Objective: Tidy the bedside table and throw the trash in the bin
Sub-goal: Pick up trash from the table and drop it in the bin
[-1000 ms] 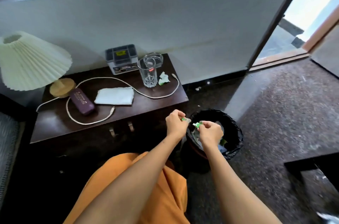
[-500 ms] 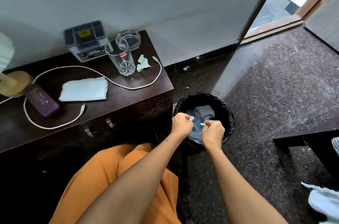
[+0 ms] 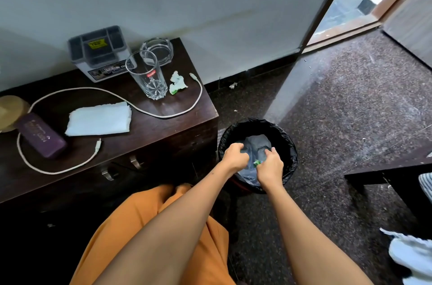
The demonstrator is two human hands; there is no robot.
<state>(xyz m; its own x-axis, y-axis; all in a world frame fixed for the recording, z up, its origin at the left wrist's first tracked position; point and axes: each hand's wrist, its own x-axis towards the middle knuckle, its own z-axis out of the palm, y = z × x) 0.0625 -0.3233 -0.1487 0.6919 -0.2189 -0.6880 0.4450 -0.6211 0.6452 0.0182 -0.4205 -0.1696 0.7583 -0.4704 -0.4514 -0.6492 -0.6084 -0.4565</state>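
Over the bin (image 3: 289, 144), both hands have dropped lower than a second ago, now inside its rim. The right hand (image 3: 270, 166) pinches a small green scrap (image 3: 257, 162); the left hand (image 3: 235, 157) is curled shut beside it, and whether it holds anything I cannot tell. Dropping looks imminent. Up and left of the grip, a crumpled wrapper (image 3: 177, 83) remains on the bedside table (image 3: 163, 125) beside the glass (image 3: 147, 76). Its left end is cut off.

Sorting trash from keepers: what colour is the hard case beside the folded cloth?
The case is dark purple with faint gold lettering, seen best in the head view.
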